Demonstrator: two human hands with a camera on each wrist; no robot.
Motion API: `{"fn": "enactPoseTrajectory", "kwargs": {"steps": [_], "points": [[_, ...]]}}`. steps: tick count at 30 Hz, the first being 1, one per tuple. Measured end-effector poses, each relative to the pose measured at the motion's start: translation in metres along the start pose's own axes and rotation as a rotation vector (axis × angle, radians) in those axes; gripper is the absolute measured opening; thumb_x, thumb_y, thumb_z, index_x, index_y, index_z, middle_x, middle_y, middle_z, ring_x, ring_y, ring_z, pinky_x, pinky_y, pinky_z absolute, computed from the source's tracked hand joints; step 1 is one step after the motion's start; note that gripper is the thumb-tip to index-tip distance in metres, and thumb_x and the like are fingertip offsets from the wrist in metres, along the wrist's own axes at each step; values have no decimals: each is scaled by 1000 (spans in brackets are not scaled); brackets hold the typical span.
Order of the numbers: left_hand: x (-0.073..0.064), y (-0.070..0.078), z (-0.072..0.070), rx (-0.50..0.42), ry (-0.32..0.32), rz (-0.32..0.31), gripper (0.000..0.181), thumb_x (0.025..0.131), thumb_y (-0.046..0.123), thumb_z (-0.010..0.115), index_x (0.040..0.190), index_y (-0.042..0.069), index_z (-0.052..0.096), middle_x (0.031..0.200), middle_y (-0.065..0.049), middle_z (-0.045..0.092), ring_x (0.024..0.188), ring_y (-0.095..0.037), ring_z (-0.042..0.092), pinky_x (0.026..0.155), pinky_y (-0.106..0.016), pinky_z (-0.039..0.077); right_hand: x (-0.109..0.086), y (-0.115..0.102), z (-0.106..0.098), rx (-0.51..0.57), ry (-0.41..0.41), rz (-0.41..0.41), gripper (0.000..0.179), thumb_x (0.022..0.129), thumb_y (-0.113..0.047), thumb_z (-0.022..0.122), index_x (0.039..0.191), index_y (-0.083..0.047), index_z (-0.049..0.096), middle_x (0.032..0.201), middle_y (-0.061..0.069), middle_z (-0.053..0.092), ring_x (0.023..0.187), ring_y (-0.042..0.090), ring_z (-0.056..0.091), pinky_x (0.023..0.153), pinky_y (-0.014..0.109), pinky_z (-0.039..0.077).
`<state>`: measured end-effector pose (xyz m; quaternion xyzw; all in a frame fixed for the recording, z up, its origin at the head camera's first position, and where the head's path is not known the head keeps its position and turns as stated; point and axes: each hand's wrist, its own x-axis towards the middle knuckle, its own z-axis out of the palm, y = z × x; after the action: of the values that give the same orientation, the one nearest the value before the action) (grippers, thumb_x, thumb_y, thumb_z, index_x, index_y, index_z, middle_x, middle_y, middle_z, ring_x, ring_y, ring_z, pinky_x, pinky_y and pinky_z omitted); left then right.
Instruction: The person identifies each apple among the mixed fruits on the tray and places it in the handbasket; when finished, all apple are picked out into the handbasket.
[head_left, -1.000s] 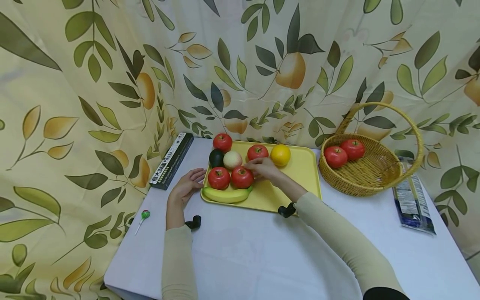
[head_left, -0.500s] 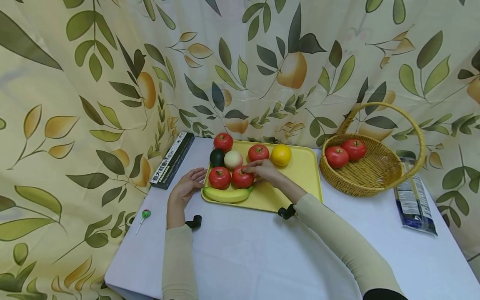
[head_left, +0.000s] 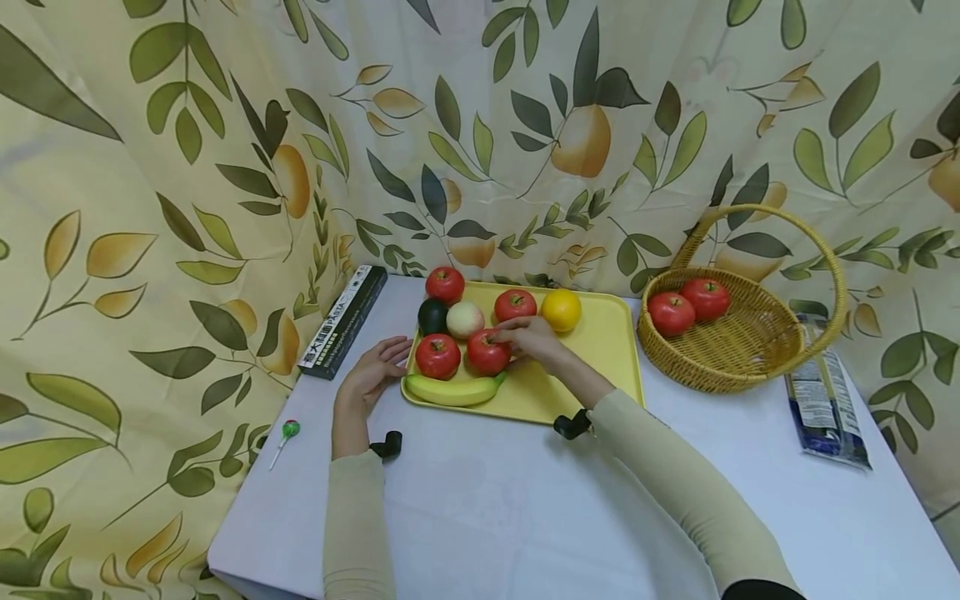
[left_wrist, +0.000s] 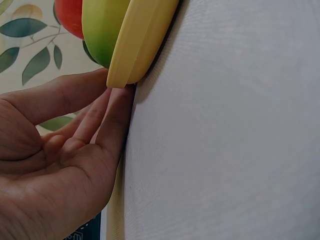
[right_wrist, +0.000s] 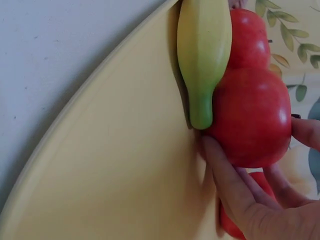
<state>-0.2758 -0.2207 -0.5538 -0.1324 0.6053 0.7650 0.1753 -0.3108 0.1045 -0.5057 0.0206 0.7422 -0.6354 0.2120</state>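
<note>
A yellow tray carries fruit at the back of the table. My right hand holds a red apple with the fingertips at its side and the thumb near its stem. Left of it sits another red apple, with a banana in front of both. My left hand pinches the tray's left edge near the banana's end, thumb above and fingers below. Behind lie a dark green avocado-like fruit, a pale round fruit, two more red apples and an orange.
A wicker basket with two red apples stands right of the tray. A dark packet lies beside it. On the left are a black pasta box and a lollipop. A patterned curtain hangs behind the table.
The apple under my right hand has shifted slightly to the right, away from the apple on its left. My left hand has stayed at the tray's edge.
</note>
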Motion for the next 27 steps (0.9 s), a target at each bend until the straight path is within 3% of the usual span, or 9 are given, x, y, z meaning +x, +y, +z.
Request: {"fn": "enactPoseTrajectory", "kwargs": {"steps": [10, 20, 27], "points": [[-1, 1, 1, 4, -7, 4, 81, 87, -24, 55, 158, 11, 40, 158, -9, 50, 146, -21, 47, 118, -40, 41, -8, -9, -7, 21, 4, -3, 40, 93, -21, 77, 128, -1, 70, 124, 17, 68, 90, 30, 66, 95, 61, 56], [-2, 1, 1, 8, 3, -6, 81, 87, -23, 55, 158, 12, 41, 158, -8, 50, 146, -21, 47, 118, -40, 41, -19, -18, -15, -7, 37, -18, 41, 94, -22, 77, 129, -3, 69, 122, 16, 68, 91, 26, 69, 84, 52, 62], [-1, 1, 1, 0, 9, -10, 81, 87, -24, 54, 159, 12, 40, 158, -8, 50, 146, -22, 47, 118, -40, 41, -23, -21, -22, 18, 32, -22, 43, 94, -23, 77, 129, -1, 68, 126, 19, 66, 106, 37, 68, 82, 52, 62]]}}
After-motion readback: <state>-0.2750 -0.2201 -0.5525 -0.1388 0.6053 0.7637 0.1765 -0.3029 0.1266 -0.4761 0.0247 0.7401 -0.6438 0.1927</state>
